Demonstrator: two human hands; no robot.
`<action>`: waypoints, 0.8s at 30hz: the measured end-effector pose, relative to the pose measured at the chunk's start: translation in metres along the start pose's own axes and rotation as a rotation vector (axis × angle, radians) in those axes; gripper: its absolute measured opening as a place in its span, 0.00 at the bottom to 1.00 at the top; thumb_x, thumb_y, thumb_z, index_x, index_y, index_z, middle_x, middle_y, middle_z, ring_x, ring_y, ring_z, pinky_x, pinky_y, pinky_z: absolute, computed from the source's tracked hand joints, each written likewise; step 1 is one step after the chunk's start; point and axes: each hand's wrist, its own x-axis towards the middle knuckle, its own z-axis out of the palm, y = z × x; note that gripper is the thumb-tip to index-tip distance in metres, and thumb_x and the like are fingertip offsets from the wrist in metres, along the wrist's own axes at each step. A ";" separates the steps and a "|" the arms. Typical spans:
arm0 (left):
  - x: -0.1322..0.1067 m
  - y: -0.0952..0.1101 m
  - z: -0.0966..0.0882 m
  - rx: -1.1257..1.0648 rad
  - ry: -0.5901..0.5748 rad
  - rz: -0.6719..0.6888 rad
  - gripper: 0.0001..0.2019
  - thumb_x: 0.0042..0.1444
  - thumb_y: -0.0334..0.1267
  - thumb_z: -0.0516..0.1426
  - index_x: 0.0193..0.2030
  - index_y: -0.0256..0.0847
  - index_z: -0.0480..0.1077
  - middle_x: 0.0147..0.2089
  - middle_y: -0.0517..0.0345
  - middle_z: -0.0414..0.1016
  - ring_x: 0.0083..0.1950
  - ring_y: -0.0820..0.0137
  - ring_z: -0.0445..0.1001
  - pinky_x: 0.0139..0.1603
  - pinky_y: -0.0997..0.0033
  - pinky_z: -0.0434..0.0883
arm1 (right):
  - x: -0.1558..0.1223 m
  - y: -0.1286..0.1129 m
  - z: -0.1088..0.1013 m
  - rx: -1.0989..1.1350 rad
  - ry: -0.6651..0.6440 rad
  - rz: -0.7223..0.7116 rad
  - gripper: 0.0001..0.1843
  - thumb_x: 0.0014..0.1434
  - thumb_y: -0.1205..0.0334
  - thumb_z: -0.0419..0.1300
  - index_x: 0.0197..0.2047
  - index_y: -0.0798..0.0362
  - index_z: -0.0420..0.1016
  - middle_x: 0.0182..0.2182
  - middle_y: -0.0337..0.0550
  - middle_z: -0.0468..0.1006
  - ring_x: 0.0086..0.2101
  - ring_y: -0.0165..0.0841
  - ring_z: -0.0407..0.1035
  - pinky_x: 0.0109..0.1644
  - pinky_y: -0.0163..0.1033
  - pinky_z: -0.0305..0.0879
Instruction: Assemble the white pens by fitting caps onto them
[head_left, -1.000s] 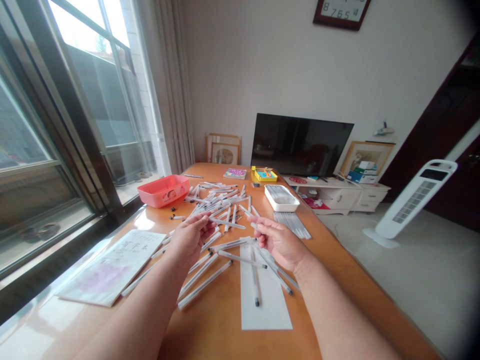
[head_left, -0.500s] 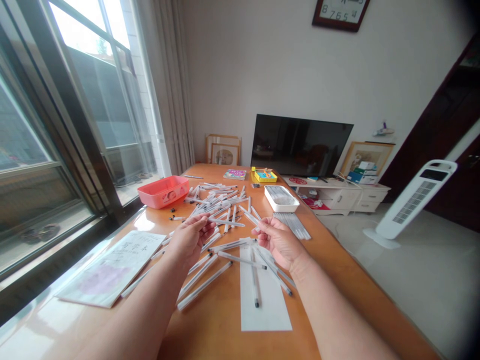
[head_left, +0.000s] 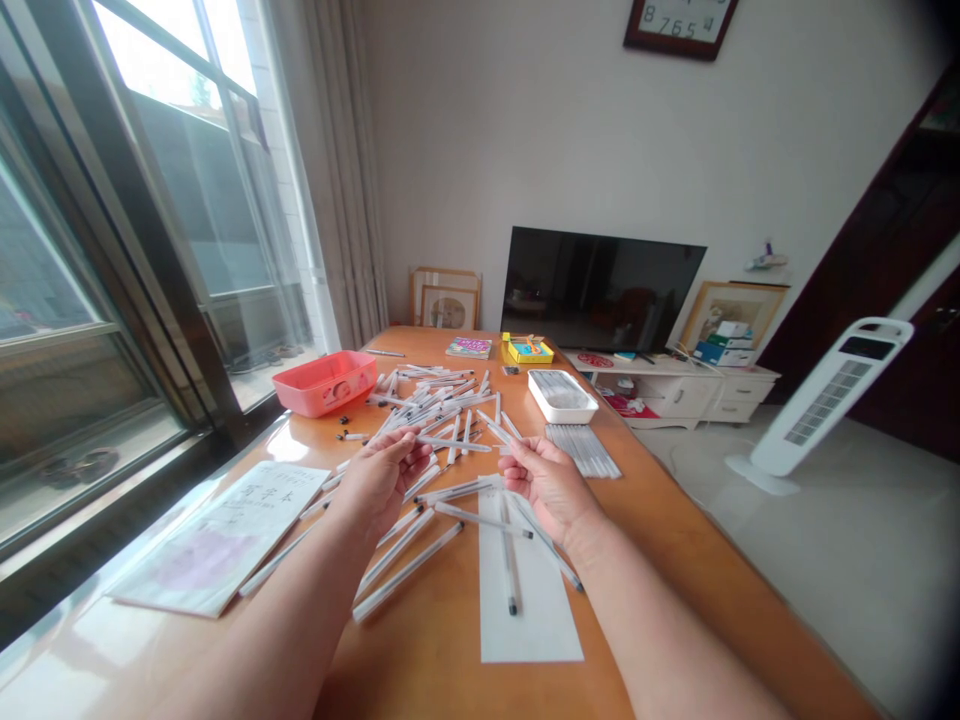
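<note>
I have both forearms stretched out over the table, hands raised a little above the scattered pens. My left hand (head_left: 382, 472) has its fingers curled and pinches one end of a clear pen barrel (head_left: 448, 443), which runs level toward the right. My right hand (head_left: 550, 483) is partly closed, fingertips drawn together just beyond the barrel's right end; something thin seems to be pinched there, but I cannot tell what it is.

The orange wooden table (head_left: 660, 520) is strewn with a loose pile of pens (head_left: 435, 395) from its middle to its far side, more of them lying under my hands. A white paper strip (head_left: 529, 610) lies near me with one pen on it, and a printed sheet (head_left: 217, 530) lies at the near left. A window runs along the left, a dark television (head_left: 600, 290) stands past the table's far end, and a white tower fan (head_left: 825, 400) stands on the floor to the right.

A red basket (head_left: 324, 384) sits at the far left; its contents are unclear. A white tray (head_left: 562, 397) at the far right holds more barrels, with a neat row of pens (head_left: 583, 449) beside it.
</note>
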 end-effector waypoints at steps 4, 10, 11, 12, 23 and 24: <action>-0.001 0.000 0.002 0.005 0.006 -0.003 0.07 0.58 0.24 0.59 0.43 0.32 0.75 0.35 0.48 0.78 0.34 0.72 0.79 0.38 0.73 0.79 | -0.001 -0.002 0.002 0.027 -0.016 0.018 0.18 0.50 0.52 0.73 0.36 0.52 0.71 0.31 0.44 0.81 0.29 0.28 0.73 0.34 0.33 0.72; -0.004 0.000 0.005 0.007 -0.015 -0.017 0.07 0.58 0.24 0.58 0.42 0.32 0.75 0.35 0.48 0.78 0.33 0.72 0.79 0.37 0.75 0.79 | -0.005 -0.002 0.009 0.045 -0.037 0.029 0.19 0.49 0.54 0.74 0.35 0.51 0.70 0.33 0.46 0.82 0.32 0.33 0.76 0.36 0.38 0.76; -0.004 0.000 0.006 0.005 -0.019 -0.018 0.07 0.58 0.24 0.58 0.42 0.32 0.75 0.35 0.48 0.78 0.33 0.72 0.79 0.37 0.75 0.79 | -0.005 -0.002 0.009 0.045 -0.041 0.032 0.19 0.49 0.54 0.74 0.35 0.51 0.70 0.33 0.46 0.82 0.32 0.33 0.76 0.36 0.39 0.76; -0.004 -0.001 0.006 0.004 -0.022 -0.017 0.07 0.58 0.24 0.58 0.42 0.32 0.75 0.35 0.48 0.78 0.33 0.72 0.79 0.37 0.75 0.79 | -0.005 -0.002 0.010 0.043 -0.043 0.033 0.19 0.49 0.54 0.74 0.35 0.51 0.70 0.33 0.46 0.82 0.32 0.33 0.76 0.36 0.39 0.76; -0.008 -0.001 0.009 0.085 -0.014 -0.009 0.07 0.56 0.31 0.63 0.41 0.31 0.76 0.32 0.48 0.79 0.32 0.71 0.79 0.37 0.74 0.78 | -0.005 -0.002 0.006 -0.028 -0.075 0.005 0.17 0.51 0.53 0.73 0.38 0.53 0.74 0.36 0.48 0.82 0.36 0.32 0.76 0.43 0.39 0.76; -0.009 -0.001 0.010 0.090 -0.015 -0.012 0.07 0.57 0.32 0.63 0.42 0.31 0.76 0.32 0.48 0.79 0.32 0.71 0.78 0.37 0.74 0.77 | -0.005 -0.002 0.006 -0.044 -0.073 0.002 0.18 0.51 0.53 0.73 0.38 0.54 0.74 0.36 0.48 0.82 0.35 0.32 0.76 0.43 0.39 0.75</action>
